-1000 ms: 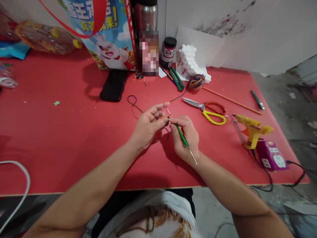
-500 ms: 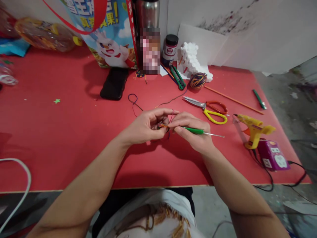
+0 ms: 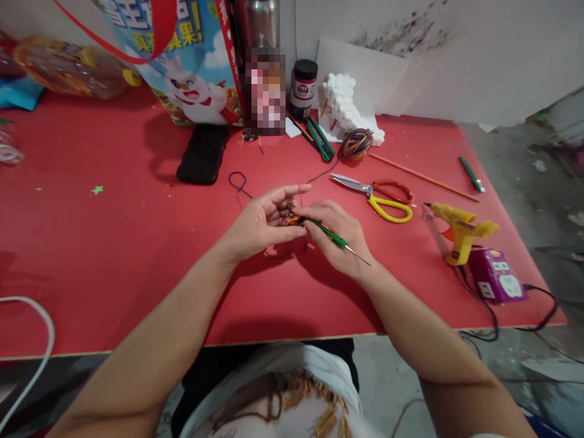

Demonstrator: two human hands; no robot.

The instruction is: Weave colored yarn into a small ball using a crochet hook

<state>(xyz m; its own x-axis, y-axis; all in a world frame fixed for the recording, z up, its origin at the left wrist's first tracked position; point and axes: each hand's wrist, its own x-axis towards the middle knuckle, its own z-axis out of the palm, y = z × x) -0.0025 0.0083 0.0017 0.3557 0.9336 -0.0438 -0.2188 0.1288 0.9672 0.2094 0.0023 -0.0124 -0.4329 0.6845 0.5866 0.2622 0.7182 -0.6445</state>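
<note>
My right hand [image 3: 335,234] grips a crochet hook [image 3: 332,235] by its green handle, with the bare metal end pointing back toward my wrist. Between the thumb and fingers of my left hand [image 3: 260,222] is a small piece of multicoloured crochet work [image 3: 294,220], mostly hidden by the fingers. A strand of yarn loops over the raised left index finger. The hook's working tip meets the crochet piece, its exact place hidden. Beyond the hands lies the multicoloured yarn ball [image 3: 357,144], its strand running toward my fingers. A dark yarn loop [image 3: 238,181] rests on the table left of it.
Scissors [image 3: 387,198] with red and yellow handles lie right of my hands on the red table [image 3: 114,261]. Farther right are a yellow glue gun [image 3: 463,231] and a purple box [image 3: 498,275] with cables. A black phone [image 3: 203,154], green cutter [image 3: 320,139] and dark-lidded jar [image 3: 303,89] are behind.
The right hand has turned, so the hook now slants down toward my wrist instead of lying nearly level. My left index finger is lifted higher, stretching the yarn. The view has shifted slightly.
</note>
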